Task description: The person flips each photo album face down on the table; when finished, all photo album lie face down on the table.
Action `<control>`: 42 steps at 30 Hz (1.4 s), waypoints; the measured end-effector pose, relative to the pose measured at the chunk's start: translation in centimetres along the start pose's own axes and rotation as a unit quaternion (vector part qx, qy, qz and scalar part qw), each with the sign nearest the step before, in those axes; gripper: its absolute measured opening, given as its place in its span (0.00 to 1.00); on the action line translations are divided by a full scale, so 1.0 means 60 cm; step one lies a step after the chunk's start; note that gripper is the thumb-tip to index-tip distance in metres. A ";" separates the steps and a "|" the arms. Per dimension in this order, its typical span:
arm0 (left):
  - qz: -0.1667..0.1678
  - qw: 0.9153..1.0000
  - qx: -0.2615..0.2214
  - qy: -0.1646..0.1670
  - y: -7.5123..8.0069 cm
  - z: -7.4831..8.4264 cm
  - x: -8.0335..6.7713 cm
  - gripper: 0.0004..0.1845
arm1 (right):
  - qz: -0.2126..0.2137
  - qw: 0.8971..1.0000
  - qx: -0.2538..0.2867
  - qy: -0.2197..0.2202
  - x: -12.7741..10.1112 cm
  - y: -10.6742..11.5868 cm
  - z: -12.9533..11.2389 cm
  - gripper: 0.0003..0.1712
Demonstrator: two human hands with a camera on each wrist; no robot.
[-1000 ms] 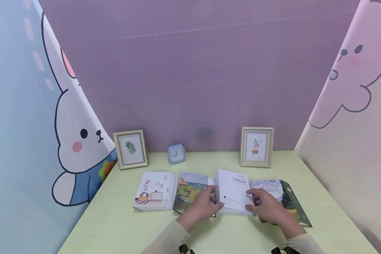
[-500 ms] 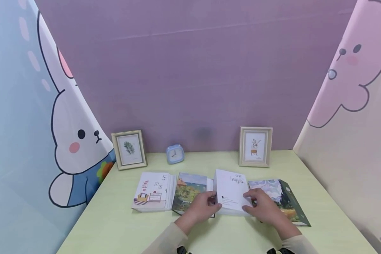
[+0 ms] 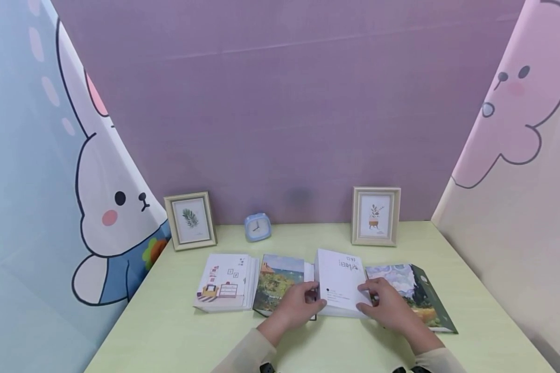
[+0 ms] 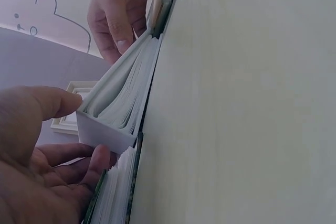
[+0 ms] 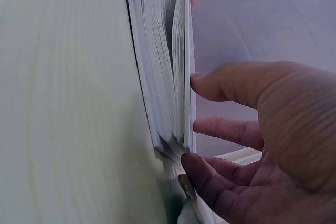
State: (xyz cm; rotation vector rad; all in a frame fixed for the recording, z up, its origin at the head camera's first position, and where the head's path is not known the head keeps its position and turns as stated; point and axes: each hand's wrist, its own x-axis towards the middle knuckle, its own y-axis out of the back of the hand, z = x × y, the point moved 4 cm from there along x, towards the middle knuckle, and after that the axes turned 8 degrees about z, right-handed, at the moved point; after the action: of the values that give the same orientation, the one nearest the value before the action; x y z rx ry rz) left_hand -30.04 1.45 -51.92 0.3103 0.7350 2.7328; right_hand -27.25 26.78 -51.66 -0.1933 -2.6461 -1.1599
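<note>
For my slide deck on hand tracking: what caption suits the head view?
Left hand and right hand hold a white book on a green desk.

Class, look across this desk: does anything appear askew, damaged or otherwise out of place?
Only the white book stands out: it lies on top of two picture books, its cover lifted so the pages fan open, with the left hand and right hand at its sides. Nothing looks damaged.
</note>
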 end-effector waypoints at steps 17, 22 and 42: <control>0.010 0.990 -0.138 0.011 -0.003 -0.007 0.003 0.36 | -0.006 0.999 0.025 -0.031 0.001 -0.005 0.008 0.21; 0.017 0.987 -0.157 0.007 0.001 -0.010 0.004 0.33 | -0.014 0.999 0.035 -0.032 0.001 -0.006 0.007 0.21; 0.072 0.971 -0.219 -0.069 0.021 0.011 0.007 0.30 | -0.007 0.978 0.189 0.085 -0.010 -0.015 -0.016 0.24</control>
State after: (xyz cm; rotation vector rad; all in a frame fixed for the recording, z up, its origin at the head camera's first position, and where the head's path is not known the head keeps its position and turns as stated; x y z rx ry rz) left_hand -30.55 0.83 -50.67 0.4595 0.0638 2.8729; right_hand -26.73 25.44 -51.83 -0.0047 -2.6526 -0.6251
